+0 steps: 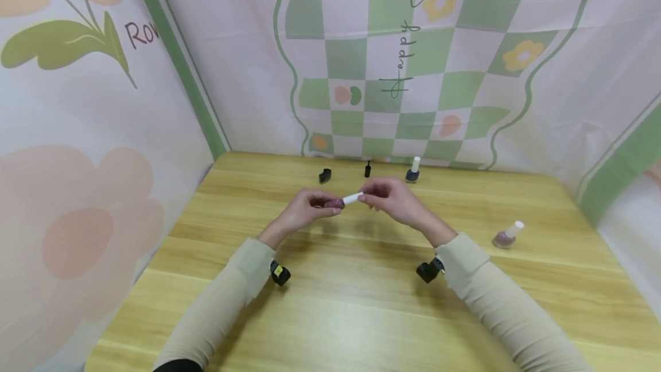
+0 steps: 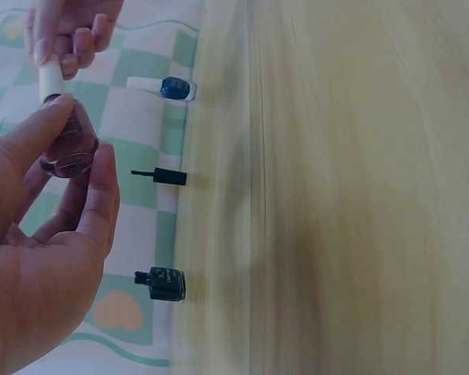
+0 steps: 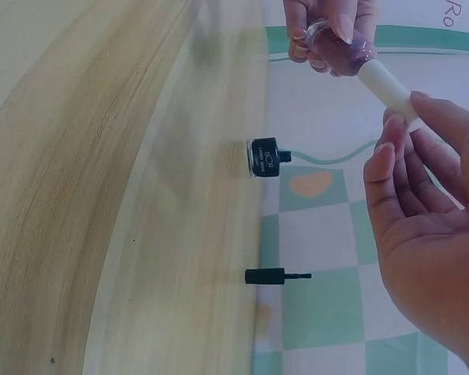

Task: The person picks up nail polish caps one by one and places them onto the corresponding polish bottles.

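Observation:
My left hand grips a mauve nail polish bottle by its glass body, tilted on its side above the table. The thumb and fingers of my right hand pinch the end of its white cap. In both wrist views the cap sits against the bottle's neck. Beyond the hands, a dark open nail polish bottle stands with its neck bare. Next to it a black brush cap stands on end, brush pointing up.
A dark blue nail polish bottle with a white cap stands at the table's back. Another mauve bottle with a white cap stands to the right of my right forearm. A patterned cloth hangs behind the wooden table.

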Action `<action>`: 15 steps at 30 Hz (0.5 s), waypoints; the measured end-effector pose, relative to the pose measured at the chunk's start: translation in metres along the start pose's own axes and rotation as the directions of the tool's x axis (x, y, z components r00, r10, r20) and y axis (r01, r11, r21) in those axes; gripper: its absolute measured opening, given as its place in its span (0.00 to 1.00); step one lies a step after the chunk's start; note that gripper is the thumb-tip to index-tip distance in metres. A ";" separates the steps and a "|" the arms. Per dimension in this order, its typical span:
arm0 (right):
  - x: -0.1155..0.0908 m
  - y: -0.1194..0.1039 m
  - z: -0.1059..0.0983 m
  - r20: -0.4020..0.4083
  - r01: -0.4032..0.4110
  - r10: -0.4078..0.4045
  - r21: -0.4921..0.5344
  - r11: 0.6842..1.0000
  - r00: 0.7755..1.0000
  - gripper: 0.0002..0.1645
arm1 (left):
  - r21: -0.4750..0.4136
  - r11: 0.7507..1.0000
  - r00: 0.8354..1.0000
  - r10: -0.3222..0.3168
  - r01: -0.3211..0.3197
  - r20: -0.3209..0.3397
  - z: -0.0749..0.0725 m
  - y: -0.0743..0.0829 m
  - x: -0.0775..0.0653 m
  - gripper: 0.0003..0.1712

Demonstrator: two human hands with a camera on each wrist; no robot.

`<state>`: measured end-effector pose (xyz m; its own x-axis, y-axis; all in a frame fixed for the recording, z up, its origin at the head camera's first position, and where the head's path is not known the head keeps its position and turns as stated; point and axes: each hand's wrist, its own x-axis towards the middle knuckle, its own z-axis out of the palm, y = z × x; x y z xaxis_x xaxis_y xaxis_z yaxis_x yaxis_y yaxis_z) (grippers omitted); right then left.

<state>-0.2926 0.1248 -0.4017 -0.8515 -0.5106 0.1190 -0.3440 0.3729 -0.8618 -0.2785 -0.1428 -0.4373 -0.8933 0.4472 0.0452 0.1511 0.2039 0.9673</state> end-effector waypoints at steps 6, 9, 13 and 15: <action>0.001 -0.002 0.000 -0.004 -0.005 0.005 -0.011 1.000 1.000 0.15 | 0.016 1.000 1.000 0.008 -0.008 0.008 0.001 0.002 -0.001 0.17; 0.001 -0.003 -0.001 -0.015 -0.009 0.008 -0.043 0.999 1.000 0.18 | 0.004 1.000 1.000 0.010 -0.010 0.010 0.001 0.004 -0.002 0.16; 0.001 -0.003 -0.002 -0.012 -0.012 0.011 -0.061 0.998 1.000 0.17 | -0.002 1.000 1.000 0.006 -0.006 0.008 0.001 0.005 -0.003 0.16; 0.000 -0.003 -0.004 -0.004 -0.012 0.012 -0.061 0.998 1.000 0.14 | -0.001 1.000 1.000 0.004 -0.004 0.008 0.001 0.005 -0.004 0.15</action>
<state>-0.2931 0.1261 -0.3970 -0.8573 -0.5028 0.1108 -0.3570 0.4253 -0.8317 -0.2738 -0.1424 -0.4325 -0.8891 0.4552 0.0471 0.1541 0.2010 0.9674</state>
